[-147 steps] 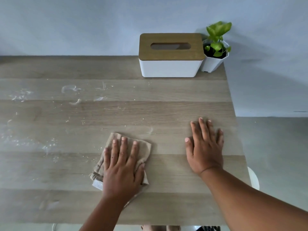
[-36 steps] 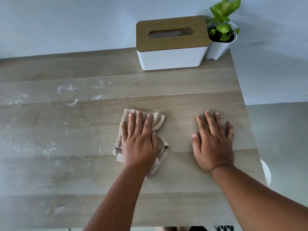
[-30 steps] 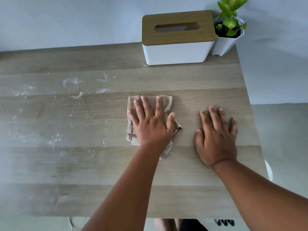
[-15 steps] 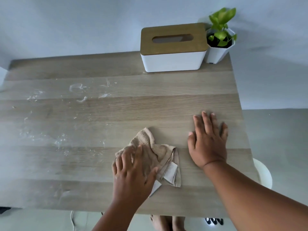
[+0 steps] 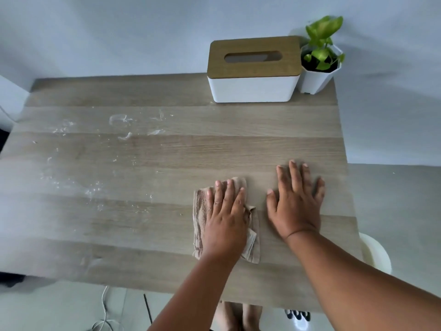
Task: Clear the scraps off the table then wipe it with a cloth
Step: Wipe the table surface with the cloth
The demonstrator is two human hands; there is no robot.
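Wiping stage, head view. Left hand (image 5: pixel 224 220) flat on one beige cloth (image 5: pixel 200 218), fingers straight and pressing it to the table (image 5: pixel 214 151) at lower centre of the frame. Right hand (image 5: pixel 296 204) spread wide just right of the cloth, palm down, holding nothing.

Change from half a second ago: cloth then bunched near the bottom edge under curled fingers, now flattened and pushed up the frame, closer to the right hand; right hand unmoved. Judged as one more stroke over the right-hand strip, which looks clean.

White scraps (image 5: pixel 124 127) and crumbs unchanged at upper left and centre left of the frame, well apart from the cloth; that area judged not yet wiped.

Count: two hands, one cloth, one tissue box (image 5: pixel 253 72), one potted plant (image 5: pixel 319 60), both at upper right; scraps too many and too small to number.
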